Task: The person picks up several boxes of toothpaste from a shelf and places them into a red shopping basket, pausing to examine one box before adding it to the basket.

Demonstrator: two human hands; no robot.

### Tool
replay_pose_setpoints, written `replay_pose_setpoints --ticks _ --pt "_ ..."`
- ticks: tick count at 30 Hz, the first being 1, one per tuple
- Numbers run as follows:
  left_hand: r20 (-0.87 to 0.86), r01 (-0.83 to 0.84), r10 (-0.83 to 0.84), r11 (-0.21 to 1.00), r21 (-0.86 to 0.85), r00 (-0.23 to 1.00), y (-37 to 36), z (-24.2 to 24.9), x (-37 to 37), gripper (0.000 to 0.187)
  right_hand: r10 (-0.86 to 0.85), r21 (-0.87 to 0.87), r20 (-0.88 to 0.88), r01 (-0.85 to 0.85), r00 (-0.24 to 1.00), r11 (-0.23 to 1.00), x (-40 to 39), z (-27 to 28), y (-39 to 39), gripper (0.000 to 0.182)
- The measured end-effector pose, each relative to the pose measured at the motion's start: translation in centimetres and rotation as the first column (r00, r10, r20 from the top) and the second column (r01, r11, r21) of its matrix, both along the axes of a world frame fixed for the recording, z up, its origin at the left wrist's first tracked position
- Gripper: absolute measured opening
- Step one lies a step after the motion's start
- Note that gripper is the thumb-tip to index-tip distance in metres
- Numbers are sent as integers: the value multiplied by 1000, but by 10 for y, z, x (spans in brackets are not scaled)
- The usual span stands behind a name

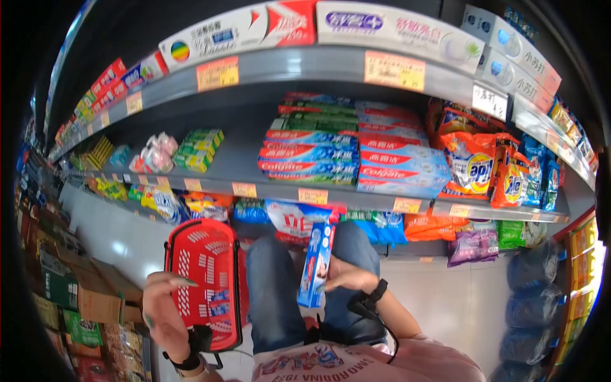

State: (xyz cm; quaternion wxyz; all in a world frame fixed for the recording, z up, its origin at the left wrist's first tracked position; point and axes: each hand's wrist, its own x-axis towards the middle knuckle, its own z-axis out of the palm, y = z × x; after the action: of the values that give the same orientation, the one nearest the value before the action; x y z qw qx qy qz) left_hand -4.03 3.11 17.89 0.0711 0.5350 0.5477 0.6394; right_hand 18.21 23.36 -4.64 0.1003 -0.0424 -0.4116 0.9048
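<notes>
Shirt (pixel 356 367), blue box (pixel 314 270) in right hand (pixel 350 277)

We see blue and white on the near carton (pixel 313 274) | red on the near-left basket (pixel 205 264), black on its handle (pixel 238 286) | blue on the jeans (pixel 270 290) | pink on the shirt (pixel 417 363), red-and-blue print | red, white, blue on far toothpaste boxes (pixel 309 155) | orange on far-right bags (pixel 470 156)
</notes>
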Motion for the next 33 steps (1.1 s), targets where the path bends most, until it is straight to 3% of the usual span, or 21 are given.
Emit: replay_pose_setpoints --ticks 2,3,4,5,7,9,12,13,21,30,32,33 --pt "-159 233 -204 954 189 966 7 12 18 52 -15 -34 -7 15 1000 999 -4 -2 -3 96" --pt "-125 376 -357 835 401 926 15 9 28 39 -44 -27 -18 43 999 999 -10 -3 -5 95" --pt "110 -8 -61 845 535 992 17 11 71 23 -49 -44 -7 48 999 998 -15 1 -8 95" --pt "127 -28 -45 852 523 991 8 17 77 23 -53 -60 4 53 999 997 -21 5 -10 95" --pt "150 375 -496 793 480 855 -5 33 79 28 -20 -30 -5 20 1000 999 -34 -4 -15 96" --pt "186 696 -834 540 474 520 -14 41 80 41 1 39 40 -3 999 999 -43 -2 -22 96" --pt "255 499 -768 592 633 587 -24 33 98 36 76 81 73 -82 994 993 -61 -5 -34 95" --pt "268 487 -788 568 663 555 -27 29 96 36 139 94 154 -155 978 983 -63 6 -36 97" --pt "276 443 -907 400 803 318 -55 12 79 33 201 148 282 -250 938 957 -96 -7 -56 104" --pt "196 471 -972 233 851 127 -73 -4 67 31 212 149 283 -261 936 954 -97 -8 -52 108" --pt "308 144 -939 330 933 154 -100 -16 88 31 220 151 276 -268 936 952 -97 -7 -51 108" --pt "307 140 -939 329 934 155 -102 -22 90 31 218 147 284 -267 934 952 -96 -7 -52 108"
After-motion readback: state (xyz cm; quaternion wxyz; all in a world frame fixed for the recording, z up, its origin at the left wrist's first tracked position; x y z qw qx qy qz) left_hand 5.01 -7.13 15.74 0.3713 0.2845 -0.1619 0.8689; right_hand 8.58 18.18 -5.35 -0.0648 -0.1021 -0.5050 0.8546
